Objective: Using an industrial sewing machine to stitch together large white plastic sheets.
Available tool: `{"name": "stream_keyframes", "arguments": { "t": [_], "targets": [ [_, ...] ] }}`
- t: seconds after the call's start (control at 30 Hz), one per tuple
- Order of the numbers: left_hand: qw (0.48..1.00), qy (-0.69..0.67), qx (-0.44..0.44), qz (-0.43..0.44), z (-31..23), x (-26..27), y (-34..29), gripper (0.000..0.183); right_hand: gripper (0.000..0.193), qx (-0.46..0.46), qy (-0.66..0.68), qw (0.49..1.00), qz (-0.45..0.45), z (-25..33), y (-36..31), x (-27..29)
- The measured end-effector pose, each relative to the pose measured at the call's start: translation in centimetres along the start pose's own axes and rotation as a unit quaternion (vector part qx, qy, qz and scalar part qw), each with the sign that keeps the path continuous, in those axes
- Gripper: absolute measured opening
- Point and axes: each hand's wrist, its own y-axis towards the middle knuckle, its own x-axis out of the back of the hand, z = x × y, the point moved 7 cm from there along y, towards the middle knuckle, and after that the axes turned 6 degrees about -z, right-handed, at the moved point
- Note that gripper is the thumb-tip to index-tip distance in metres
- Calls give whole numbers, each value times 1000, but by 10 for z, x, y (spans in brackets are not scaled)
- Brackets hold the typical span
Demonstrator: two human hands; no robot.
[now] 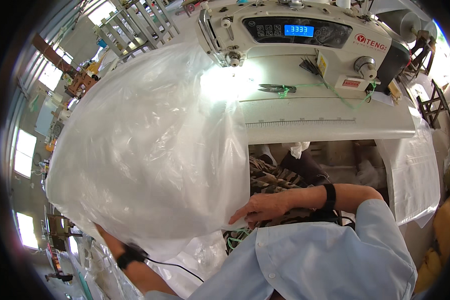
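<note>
A large, crinkled sheet of clear plastic film (145,145) drapes from the sewing machine's lit needle area down to my lap. My right hand (262,206) is at its lower right edge, index finger stretched out against the film and the other fingers loosely bent. At the film's lower left, my left hand (103,234) reaches underneath, and its fingers are hidden by the plastic. The white sewing machine (305,50) stands at the far side, its lamp glaring over the film's upper end and hiding the needle.
Dark thread snips (277,88) with green string lie on the machine bed, near a printed ruler scale (305,122). More white plastic sheeting (415,175) hangs over the table's right end. Behind at the left stands a metal rack (135,32). Loose plastic lies at the lower left.
</note>
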Motion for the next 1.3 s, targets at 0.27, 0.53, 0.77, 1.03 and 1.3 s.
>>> {"name": "stream_keyframes", "arguments": {
  "t": [0.27,0.53,0.77,1.03,1.3],
  "targets": [
    [938,121,266,187,5,49,-127,39,37,122,-149,980,-56,-6,9,-2],
    [848,-304,-164,402,-197,-78,-137,29,29,51,-149,980,-126,-33,29,5],
    [931,159,-241,222,-119,-175,-94,44,27,95,-18,994,-41,-9,-17,2],
    [812,-425,370,154,8,-87,-141,58,27,43,-30,994,-101,-27,-22,7],
    [965,-218,99,110,-73,-76,-124,34,26,53,-100,983,-145,-17,-22,2]
  ]
}}
